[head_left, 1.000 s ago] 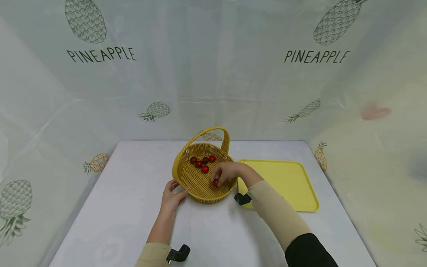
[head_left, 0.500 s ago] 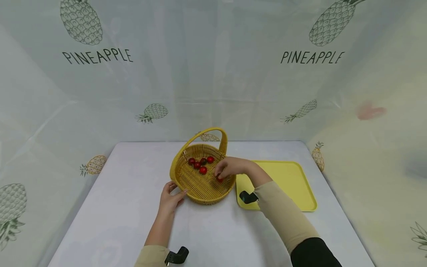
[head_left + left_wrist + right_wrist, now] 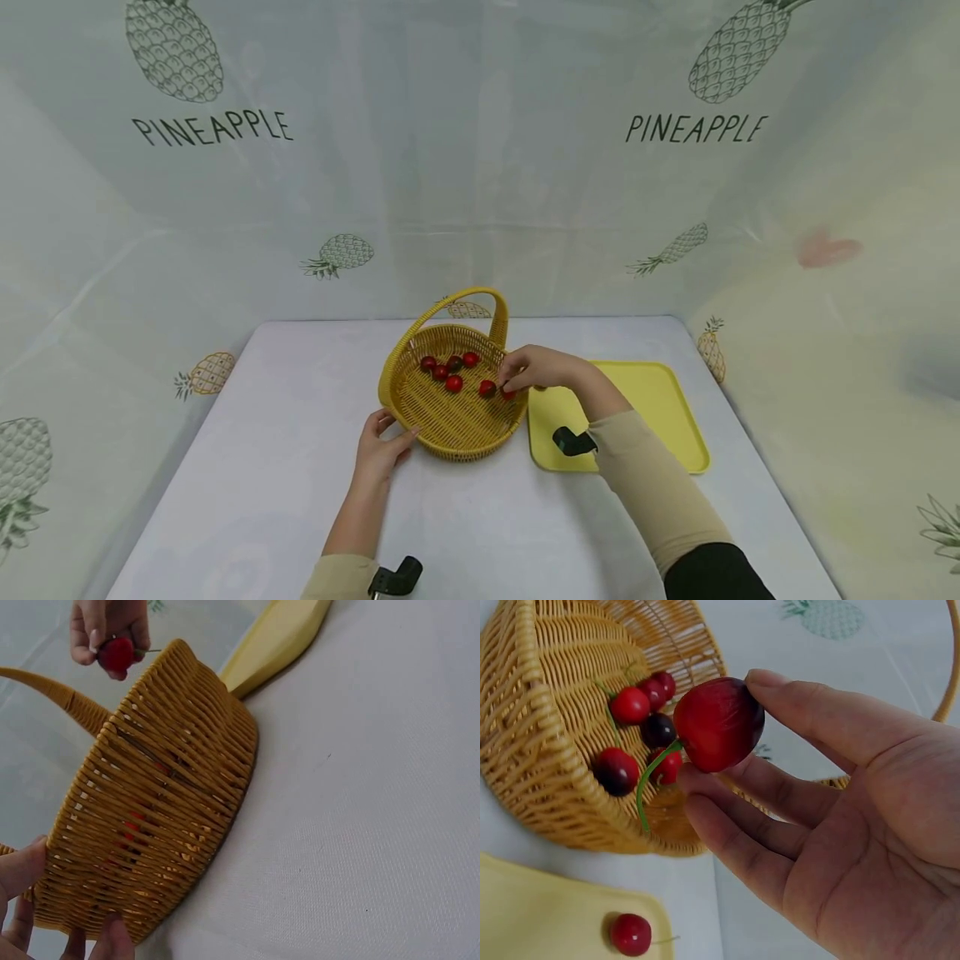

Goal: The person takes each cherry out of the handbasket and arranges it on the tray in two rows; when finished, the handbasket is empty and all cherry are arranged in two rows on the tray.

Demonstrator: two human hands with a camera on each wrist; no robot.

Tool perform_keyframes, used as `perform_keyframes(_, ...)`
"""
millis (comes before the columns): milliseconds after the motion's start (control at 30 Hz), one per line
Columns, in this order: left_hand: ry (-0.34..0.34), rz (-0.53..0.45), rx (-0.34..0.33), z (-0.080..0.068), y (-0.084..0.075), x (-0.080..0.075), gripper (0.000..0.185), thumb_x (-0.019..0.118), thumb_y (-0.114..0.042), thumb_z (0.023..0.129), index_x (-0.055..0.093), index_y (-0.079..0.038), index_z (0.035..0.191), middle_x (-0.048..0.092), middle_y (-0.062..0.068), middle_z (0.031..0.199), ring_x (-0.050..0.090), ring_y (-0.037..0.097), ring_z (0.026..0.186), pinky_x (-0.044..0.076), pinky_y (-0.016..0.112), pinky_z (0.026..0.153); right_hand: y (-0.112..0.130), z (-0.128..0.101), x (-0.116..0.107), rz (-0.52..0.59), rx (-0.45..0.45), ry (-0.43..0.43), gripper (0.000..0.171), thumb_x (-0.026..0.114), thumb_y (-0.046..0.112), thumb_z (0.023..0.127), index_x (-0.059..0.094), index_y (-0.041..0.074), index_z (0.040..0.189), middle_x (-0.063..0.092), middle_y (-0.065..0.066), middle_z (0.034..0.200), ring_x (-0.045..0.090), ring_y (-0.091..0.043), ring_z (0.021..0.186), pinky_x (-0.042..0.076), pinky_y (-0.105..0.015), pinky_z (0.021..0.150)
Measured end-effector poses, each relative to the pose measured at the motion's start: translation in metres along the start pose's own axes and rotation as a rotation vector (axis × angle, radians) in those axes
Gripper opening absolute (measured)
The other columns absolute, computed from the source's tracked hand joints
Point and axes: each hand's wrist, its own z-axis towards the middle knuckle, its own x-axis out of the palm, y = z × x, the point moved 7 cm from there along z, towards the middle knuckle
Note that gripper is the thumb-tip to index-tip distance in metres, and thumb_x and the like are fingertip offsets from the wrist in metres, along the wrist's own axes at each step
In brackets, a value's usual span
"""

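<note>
My right hand [image 3: 536, 369] pinches a dark-red cherry [image 3: 718, 724] by its sides between thumb and fingertips, above the right side of the basket; its green stem hangs down. In the yellow wicker basket [image 3: 457, 429] lie several more cherries, a cluster [image 3: 453, 383] toward the back left and a single cherry [image 3: 487, 388] near my right fingertips. My left hand [image 3: 381, 446] grips the basket's front left side, with the thumb [image 3: 26, 866] at the rim and the fingers against the woven wall.
A yellow tray [image 3: 652, 408] lies to the right of the basket, partly covered by my right forearm. One cherry [image 3: 631, 934] sits near its corner in the right wrist view. The basket's arched handle [image 3: 420, 321] rises over its back left. Behind the white table [image 3: 247, 467] hangs a pineapple-print cloth.
My right hand has lifted with its cherry, back and to the right toward the basket's right rim. A cherry hidden by that hand now shows in the basket. The left hand keeps its grip.
</note>
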Motion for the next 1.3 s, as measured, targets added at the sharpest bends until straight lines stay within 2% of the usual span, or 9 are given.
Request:
perform_keyframes(200, -0.004, -0.006, -0.002, 0.0, 0.0, 0.0, 0.061, 0.071, -0.003, 0.075, 0.039, -0.009, 0.127, 0.034, 0.01, 0.13, 0.053, 0.017, 0.083, 0.043, 0.046, 0.081, -0.011, -0.007, -0.008, 0.035, -0.005, -0.025, 0.015, 0.061, 0.014, 0.086, 0.064, 0.004, 0.096, 0.063, -0.006, 0.089, 0.048, -0.014, 0.062, 0.042, -0.029, 0.054)
perform_keyframes(333, -0.002, -0.013, 0.0, -0.001, -0.001, 0.001, 0.061, 0.07, -0.002, 0.075, 0.039, -0.008, 0.127, 0.033, 0.012, 0.13, 0.054, 0.017, 0.083, 0.043, 0.047, 0.081, -0.017, -0.012, -0.012, 0.08, -0.004, -0.04, 0.018, 0.061, 0.012, 0.086, 0.062, 0.0, 0.099, 0.063, -0.007, 0.091, 0.056, -0.018, 0.072, 0.047, -0.038, 0.066)
perform_keyframes(433, -0.001, -0.019, -0.001, -0.001, -0.001, 0.0, 0.061, 0.07, -0.002, 0.075, 0.039, -0.008, 0.128, 0.034, 0.011, 0.13, 0.052, 0.018, 0.086, 0.042, 0.047, 0.081, -0.023, -0.016, -0.014, 0.122, 0.015, -0.044, 0.018, 0.061, 0.012, 0.086, 0.061, 0.0, 0.1, 0.064, -0.008, 0.092, 0.06, -0.02, 0.079, 0.048, -0.039, 0.072)
perform_keyframes(567, -0.001, -0.022, -0.007, -0.001, -0.001, 0.0, 0.062, 0.071, -0.002, 0.075, 0.038, -0.009, 0.127, 0.034, 0.01, 0.13, 0.052, 0.018, 0.087, 0.042, 0.047, 0.082, -0.034, -0.02, -0.016, 0.172, 0.037, -0.053, 0.02, 0.06, 0.012, 0.086, 0.059, 0.0, 0.102, 0.064, -0.008, 0.092, 0.061, -0.022, 0.083, 0.049, -0.037, 0.075)
perform_keyframes(767, 0.004, -0.028, -0.009, 0.0, 0.0, 0.001, 0.063, 0.071, -0.003, 0.075, 0.038, -0.009, 0.127, 0.034, 0.01, 0.13, 0.052, 0.018, 0.087, 0.042, 0.046, 0.082, -0.05, -0.026, -0.021, 0.206, 0.054, -0.083, 0.018, 0.059, 0.011, 0.086, 0.059, 0.001, 0.1, 0.063, -0.01, 0.093, 0.06, -0.025, 0.083, 0.045, -0.048, 0.08)
perform_keyframes(1000, 0.004, -0.024, -0.003, 0.0, 0.0, 0.0, 0.063, 0.072, -0.003, 0.074, 0.038, -0.01, 0.128, 0.035, 0.009, 0.129, 0.052, 0.017, 0.087, 0.042, 0.046, 0.081, -0.062, -0.032, -0.023, 0.25, 0.056, -0.104, 0.025, 0.057, 0.01, 0.087, 0.056, -0.005, 0.108, 0.061, -0.013, 0.099, 0.06, -0.025, 0.089, 0.048, -0.036, 0.076)
perform_keyframes(1300, 0.006, -0.029, -0.005, 0.0, 0.001, -0.001, 0.064, 0.072, -0.004, 0.074, 0.038, -0.01, 0.128, 0.035, 0.008, 0.129, 0.053, 0.016, 0.086, 0.042, 0.046, 0.082, -0.085, -0.036, -0.028, 0.295, 0.104, -0.202, 0.032, 0.058, 0.009, 0.084, 0.055, -0.008, 0.112, 0.059, -0.015, 0.104, 0.06, -0.023, 0.089, 0.045, -0.044, 0.082)
